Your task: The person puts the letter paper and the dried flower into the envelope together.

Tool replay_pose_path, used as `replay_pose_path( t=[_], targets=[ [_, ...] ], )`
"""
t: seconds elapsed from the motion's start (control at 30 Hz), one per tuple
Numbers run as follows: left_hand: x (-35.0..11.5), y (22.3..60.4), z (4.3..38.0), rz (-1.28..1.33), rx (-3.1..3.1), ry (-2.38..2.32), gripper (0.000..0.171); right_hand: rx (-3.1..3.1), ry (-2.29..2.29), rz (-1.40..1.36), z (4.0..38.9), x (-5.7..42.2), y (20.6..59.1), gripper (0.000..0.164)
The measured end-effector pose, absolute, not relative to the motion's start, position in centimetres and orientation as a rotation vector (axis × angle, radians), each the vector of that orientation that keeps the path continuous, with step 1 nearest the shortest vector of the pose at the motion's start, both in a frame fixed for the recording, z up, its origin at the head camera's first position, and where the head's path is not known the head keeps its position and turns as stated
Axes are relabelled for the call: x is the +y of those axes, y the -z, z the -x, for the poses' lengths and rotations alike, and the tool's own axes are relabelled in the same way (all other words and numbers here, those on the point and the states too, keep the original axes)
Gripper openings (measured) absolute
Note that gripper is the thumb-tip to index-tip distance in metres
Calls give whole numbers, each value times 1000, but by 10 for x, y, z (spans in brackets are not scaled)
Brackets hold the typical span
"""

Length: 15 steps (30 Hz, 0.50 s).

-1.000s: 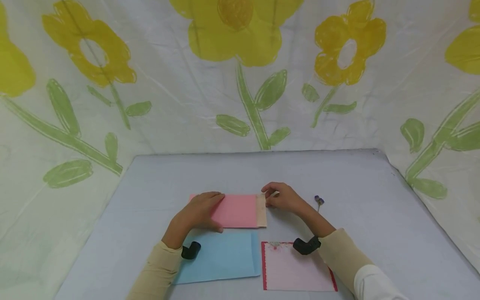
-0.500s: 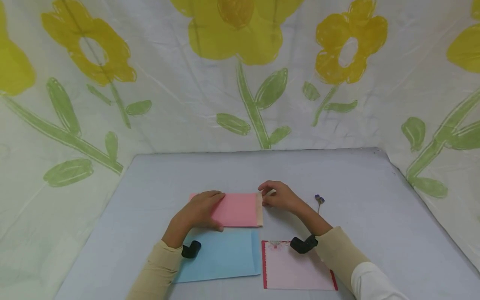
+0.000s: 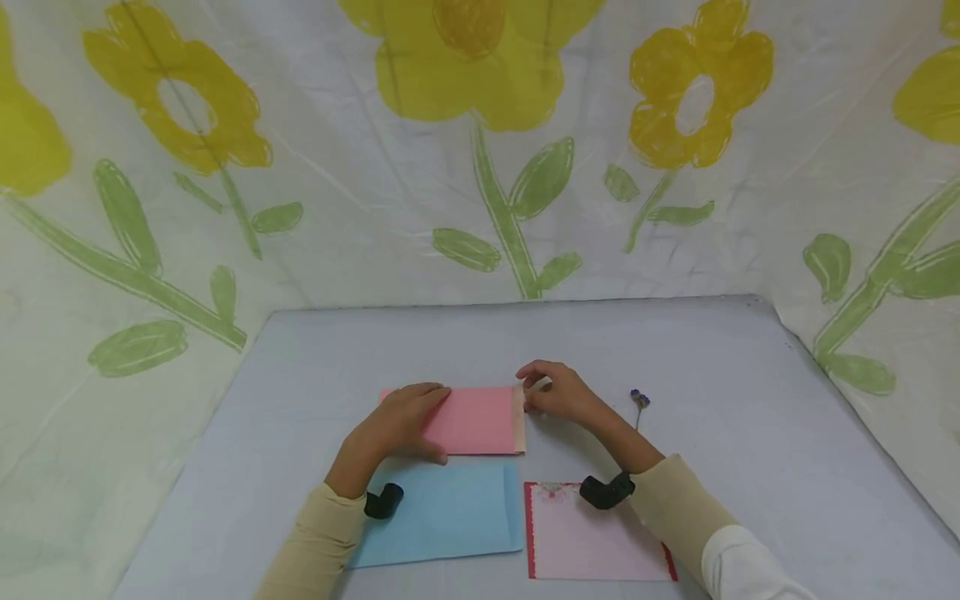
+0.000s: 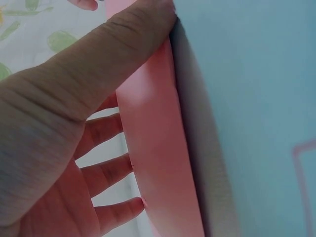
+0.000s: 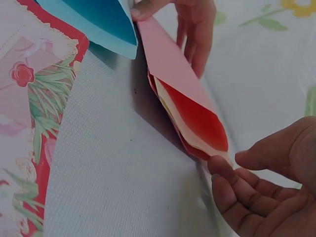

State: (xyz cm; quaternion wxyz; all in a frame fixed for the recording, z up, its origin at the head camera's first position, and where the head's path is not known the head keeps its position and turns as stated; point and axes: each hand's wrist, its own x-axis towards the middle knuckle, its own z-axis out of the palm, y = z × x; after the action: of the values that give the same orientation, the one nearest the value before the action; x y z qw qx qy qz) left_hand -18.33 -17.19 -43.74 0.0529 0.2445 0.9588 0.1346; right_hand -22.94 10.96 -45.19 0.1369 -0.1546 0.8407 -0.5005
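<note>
My left hand (image 3: 401,421) grips the pink envelope (image 3: 480,421) across its width, thumb on the near edge and fingers along the far edge. In the right wrist view the envelope's mouth gapes, showing a red inside. A beige paper (image 3: 519,421) sits mostly inside it, with a narrow strip sticking out on the right. Thumb and fingertips of my right hand (image 3: 558,392) are at the far corner of that strip, the paper's end (image 5: 222,154) lying between them in the right wrist view. How firmly they pinch it I cannot tell.
A light blue envelope (image 3: 450,512) lies just nearer than the pink one. To its right is a pale pink sheet (image 3: 585,537) with a red, flower-printed border, partly under my right forearm. A small dried purple flower (image 3: 639,400) lies beyond that forearm on the white table (image 3: 720,358).
Over the first half second the right hand moved slightly left and the beige paper slid deeper into the pink envelope. Since then both hands have stayed nearly still.
</note>
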Motion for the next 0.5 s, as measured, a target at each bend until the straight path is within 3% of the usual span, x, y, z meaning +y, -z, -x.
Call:
replay_pose_path(
  t=[0.5],
  targets=[
    [-172,439,184,-730,2911,-417,96,2392,1500,506,228,103,455,28]
  ],
)
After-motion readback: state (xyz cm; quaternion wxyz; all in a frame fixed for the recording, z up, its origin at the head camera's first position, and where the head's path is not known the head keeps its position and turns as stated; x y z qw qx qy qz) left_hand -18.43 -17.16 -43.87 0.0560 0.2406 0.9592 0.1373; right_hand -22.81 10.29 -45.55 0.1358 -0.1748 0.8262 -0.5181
